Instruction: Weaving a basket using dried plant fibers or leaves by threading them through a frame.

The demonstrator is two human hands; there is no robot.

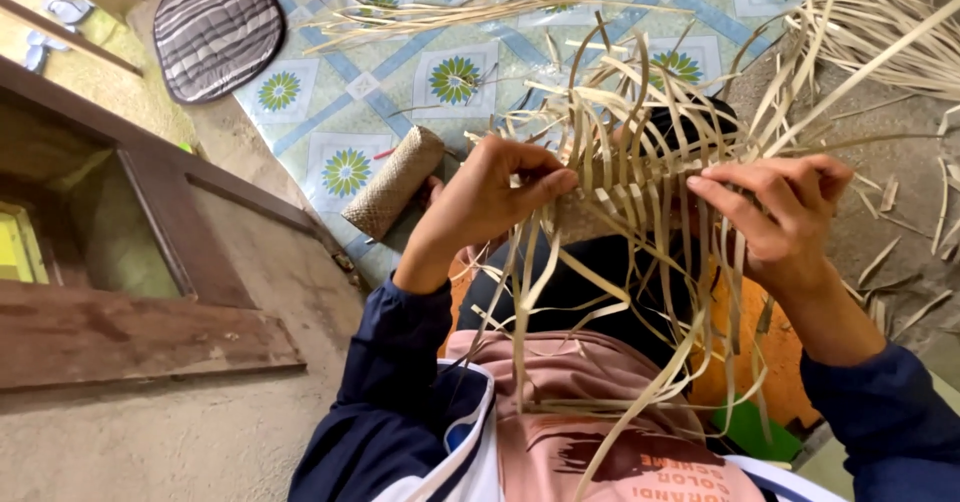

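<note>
One view only — a head-worn camera, looking steeply down. It sits close over both hands (the lap fills the bottom edge). Floor lies beyond.

Noting colours only. Woven strip work between my hands: pale straw-tan, strips crossing in a plain over-under check. Loose strips beyond it: same pale straw. Rolled woven mat left of the strip work: brown-tan with a fine diagonal weave. Floor covering under that roll: pale mint with blue diagonal bands and white squares holding green-petalled, yellow-centred flowers. Cushion far left of the roll: grey with darker stripes. My sleeves: navy blue. Shirt: dusty pink with a dark print.
</note>
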